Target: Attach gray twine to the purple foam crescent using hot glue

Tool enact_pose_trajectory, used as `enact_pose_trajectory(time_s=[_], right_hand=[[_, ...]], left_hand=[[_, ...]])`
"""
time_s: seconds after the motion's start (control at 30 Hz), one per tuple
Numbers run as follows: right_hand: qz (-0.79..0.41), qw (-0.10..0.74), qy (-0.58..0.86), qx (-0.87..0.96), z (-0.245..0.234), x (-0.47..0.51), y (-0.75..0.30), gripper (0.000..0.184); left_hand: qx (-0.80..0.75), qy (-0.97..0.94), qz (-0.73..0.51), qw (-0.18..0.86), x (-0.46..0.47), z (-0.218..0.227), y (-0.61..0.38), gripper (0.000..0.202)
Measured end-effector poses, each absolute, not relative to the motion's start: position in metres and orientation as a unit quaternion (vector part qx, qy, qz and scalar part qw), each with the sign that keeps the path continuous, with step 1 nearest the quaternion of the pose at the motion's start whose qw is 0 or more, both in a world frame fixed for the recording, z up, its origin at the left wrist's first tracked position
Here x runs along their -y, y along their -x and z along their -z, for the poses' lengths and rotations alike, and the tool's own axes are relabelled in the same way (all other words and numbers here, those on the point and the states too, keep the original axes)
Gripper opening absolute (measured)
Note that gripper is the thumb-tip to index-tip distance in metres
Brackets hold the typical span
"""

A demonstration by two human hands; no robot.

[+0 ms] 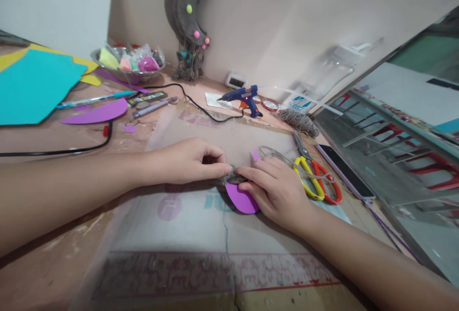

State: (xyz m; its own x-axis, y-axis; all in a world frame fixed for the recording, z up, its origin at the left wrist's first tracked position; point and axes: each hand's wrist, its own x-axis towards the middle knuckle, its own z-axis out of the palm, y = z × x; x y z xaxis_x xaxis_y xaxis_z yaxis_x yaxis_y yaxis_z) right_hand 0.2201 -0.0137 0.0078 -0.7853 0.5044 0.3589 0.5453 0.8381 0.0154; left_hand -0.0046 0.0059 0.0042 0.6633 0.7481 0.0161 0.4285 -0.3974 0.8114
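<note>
A rounded piece of purple paper [243, 200] lies on the covered work surface, with grey yarn [236, 179] along its upper edge. My right hand [278, 186] is closed on the paper, its fingers bent over the top. Thumb and fingertips together, my left hand [202, 160] pinches at the left end of the grey yarn; the exact grip is small and partly hidden. A loose strand of yarn runs from behind my right hand over the scissors [315, 177], which have one yellow and one red handle.
A blue glue gun [242, 96] with a black cord stands behind my hands. Near it are a grey yarn skein [299, 122] and a phone [344, 170] by the right table edge. Left are cut purple paper [96, 112], turquoise sheet [32, 88], pens and a bowl [134, 75].
</note>
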Motion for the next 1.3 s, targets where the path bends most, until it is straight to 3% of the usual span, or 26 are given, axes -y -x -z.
enact_pose_trajectory(time_s=[1.3], right_hand=[[0.09,0.181,0.269,0.942,-0.0071,0.0149,-0.219,0.026]], left_hand=[[-0.358,-0.82,-0.186,0.405,-0.0072,-0.0015,0.0053,0.033]])
